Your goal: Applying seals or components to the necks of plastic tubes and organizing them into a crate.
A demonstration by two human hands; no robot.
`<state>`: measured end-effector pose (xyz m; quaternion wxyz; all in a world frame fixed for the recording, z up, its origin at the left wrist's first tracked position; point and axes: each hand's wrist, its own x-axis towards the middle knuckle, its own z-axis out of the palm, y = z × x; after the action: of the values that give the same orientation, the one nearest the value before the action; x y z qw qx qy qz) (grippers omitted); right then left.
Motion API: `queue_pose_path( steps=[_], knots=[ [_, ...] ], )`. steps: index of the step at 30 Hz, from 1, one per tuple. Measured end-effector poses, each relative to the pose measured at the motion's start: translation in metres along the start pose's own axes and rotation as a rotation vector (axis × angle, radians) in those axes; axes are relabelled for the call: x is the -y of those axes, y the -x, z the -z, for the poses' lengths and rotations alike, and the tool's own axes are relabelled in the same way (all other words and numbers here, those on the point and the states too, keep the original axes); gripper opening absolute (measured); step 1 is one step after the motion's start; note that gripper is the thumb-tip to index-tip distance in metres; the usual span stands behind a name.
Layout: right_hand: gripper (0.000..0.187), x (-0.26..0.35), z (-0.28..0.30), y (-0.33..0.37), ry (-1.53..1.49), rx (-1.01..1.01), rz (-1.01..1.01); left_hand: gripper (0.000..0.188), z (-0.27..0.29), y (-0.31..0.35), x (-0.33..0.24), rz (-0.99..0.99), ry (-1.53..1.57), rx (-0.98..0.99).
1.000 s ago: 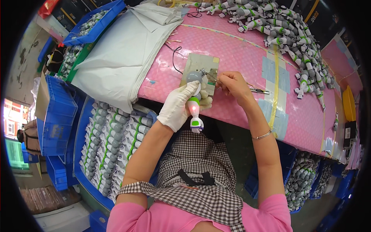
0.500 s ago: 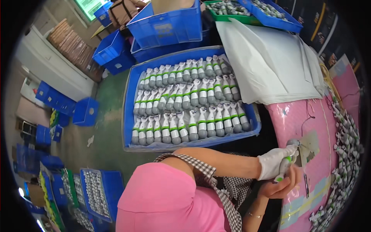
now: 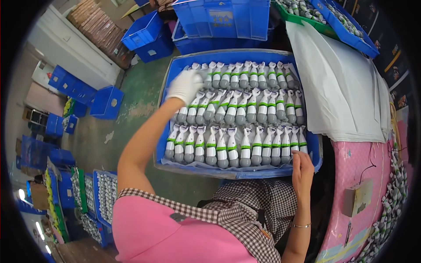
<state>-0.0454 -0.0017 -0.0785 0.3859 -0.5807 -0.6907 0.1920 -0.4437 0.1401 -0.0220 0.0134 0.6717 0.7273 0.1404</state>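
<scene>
My left hand (image 3: 186, 87), in a white glove and blurred, reaches into the far left of the blue crate (image 3: 239, 174). Its fingers close on a grey-ended bulb-shaped piece (image 3: 200, 80), partly hidden by the glove. Three rows of such white-and-grey pieces (image 3: 242, 106), each with a green band and a gathered top, lie inside on pale sheeting. At the crate's near right rim is my bare right hand (image 3: 302, 170), its fingers curled and nothing visible in them. The nearest row's right end lies just beyond those fingertips.
Right of the crate, white sheeting (image 3: 344, 87) covers part of a pink table (image 3: 351, 160). A small box-shaped block (image 3: 357, 198) and a thin dark tool (image 3: 348, 234) lie there, beside a heap of pieces (image 3: 390, 210). Blue crates (image 3: 223, 19) stand beyond; more stand left.
Both hands have left the pink table, where they held a piece together. The gloved left hand has swung to the crate's far left, and the right to its near rim. The view has shifted.
</scene>
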Motion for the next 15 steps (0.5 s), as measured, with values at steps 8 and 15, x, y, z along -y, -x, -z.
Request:
queue_pose_path(
  steps=[8,15],
  knots=[
    [0.011,-0.011,-0.019,0.015,0.257,-0.016,0.001,0.015,-0.002,-0.061,0.110,-0.645,-1.029,0.001],
    [0.009,-0.011,-0.025,0.019,0.293,-0.062,0.145,0.010,-0.046,-0.070,0.145,-0.643,-0.806,0.196]
  ],
)
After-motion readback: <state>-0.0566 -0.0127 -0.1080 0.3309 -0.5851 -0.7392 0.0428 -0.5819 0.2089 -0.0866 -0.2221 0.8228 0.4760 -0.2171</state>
